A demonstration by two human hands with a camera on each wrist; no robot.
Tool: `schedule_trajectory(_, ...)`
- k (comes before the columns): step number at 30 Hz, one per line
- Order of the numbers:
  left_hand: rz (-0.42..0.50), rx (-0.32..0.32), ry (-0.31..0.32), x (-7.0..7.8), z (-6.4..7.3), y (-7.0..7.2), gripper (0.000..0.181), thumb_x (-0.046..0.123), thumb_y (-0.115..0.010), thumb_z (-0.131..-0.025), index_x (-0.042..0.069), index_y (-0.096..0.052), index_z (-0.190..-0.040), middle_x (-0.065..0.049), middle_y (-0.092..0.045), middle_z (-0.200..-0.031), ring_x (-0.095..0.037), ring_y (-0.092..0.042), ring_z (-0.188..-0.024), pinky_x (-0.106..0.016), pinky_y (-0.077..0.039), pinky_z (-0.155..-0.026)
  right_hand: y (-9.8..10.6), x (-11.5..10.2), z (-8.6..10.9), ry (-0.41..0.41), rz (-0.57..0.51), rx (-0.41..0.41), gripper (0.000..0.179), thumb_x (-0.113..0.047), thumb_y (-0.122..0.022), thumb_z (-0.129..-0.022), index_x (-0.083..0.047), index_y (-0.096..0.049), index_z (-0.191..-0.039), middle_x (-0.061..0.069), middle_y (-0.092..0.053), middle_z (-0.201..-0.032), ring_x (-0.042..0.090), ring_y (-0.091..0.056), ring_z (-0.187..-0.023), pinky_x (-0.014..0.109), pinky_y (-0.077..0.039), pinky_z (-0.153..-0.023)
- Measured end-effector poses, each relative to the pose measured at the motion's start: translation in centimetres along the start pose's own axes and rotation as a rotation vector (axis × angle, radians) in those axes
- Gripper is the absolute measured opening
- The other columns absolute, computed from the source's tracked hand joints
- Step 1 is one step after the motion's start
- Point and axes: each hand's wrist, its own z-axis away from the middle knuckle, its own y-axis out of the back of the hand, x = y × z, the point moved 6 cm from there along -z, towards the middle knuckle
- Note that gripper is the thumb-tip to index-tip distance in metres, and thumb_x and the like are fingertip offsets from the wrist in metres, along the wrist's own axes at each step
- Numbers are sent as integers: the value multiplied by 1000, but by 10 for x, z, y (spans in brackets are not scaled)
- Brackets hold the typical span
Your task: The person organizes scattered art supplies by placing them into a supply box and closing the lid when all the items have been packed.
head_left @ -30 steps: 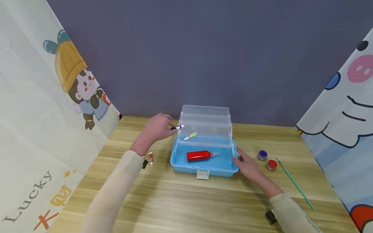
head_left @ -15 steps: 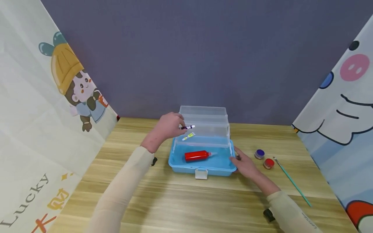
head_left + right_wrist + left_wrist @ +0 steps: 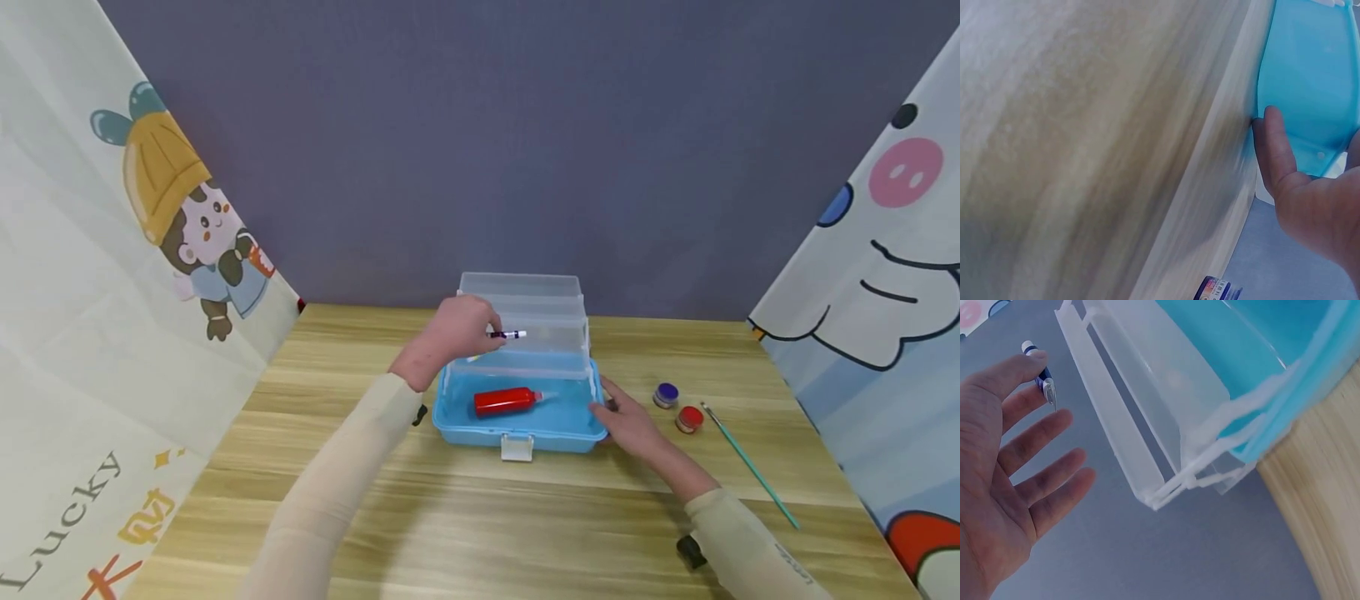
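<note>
My left hand (image 3: 459, 327) pinches a small dark purple-blue paint tube (image 3: 512, 334) between thumb and index finger, above the raised clear trays. In the left wrist view the tube (image 3: 1046, 381) has a white cap, and the other fingers spread loosely. A light-blue toolbox (image 3: 468, 436) stands with its translucent tiers (image 3: 547, 333) folded back. Inside lies a red squeeze bottle (image 3: 504, 402) with a clear nozzle. A yellow paint tube (image 3: 474, 358) on a tier is mostly hidden by my left hand. My right hand (image 3: 633, 427) holds the box's right side, thumb at the rim, fingers against the outer wall.
Right of the box stand a purple paint jar (image 3: 665, 395) and a red paint jar (image 3: 689, 419). A green paintbrush (image 3: 750, 463) lies beside them on the wooden table (image 3: 480, 525). A grey-blue wall (image 3: 525, 150) rises behind the box.
My left hand has moved right with the paint tube, from the box's left edge to over the tiers. The left arm now covers an orange tube seen earlier. My right hand stays on the box.
</note>
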Motion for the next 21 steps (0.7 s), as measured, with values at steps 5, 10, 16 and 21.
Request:
schedule_trajectory(5, -7, 6, -27, 8, -7, -4, 18, 41, -69, -87, 25, -78, -88, 13, -67, -80, -6, -54, -69, -23, -47, -61, 1, 4, 0, -10, 5, 5, 65, -25, -52, -101, -11, -19, -156, 24, -55, -111, 29, -62, -87, 39, -57, -66)
schedule_trajectory(10, -1, 10, -26, 11, -10, -6, 18, 40, -70, -87, 24, -79, -87, 12, -68, -80, -6, -55, -69, -23, -48, -63, 1, 6, -2, 1, 14, 4, 64, -26, -52, -101, -11, -20, -156, 24, -56, -112, 29, -62, -88, 38, -57, -66)
schedule_trajectory(16, 0, 30, -27, 13, -11, -9, 22, 41, -71, -86, 21, -79, -91, 9, -69, -80, -9, -57, -71, -25, -49, -62, 1, 7, -3, 7, 30, 8, 63, -25, -51, -102, -12, -21, -156, 24, -57, -111, 30, -62, -89, 38, -57, -66)
schedule_trajectory(21, -42, 60, 7, 12, -9, -9, 31, 46, -68, -86, 22, -78, -101, 6, -72, -89, -16, -60, -86, -28, -53, -64, 3, 9, -4, 4, 40, 11, 63, -26, -51, -102, -13, -21, -156, 23, -57, -112, 27, -62, -88, 37, -57, -66)
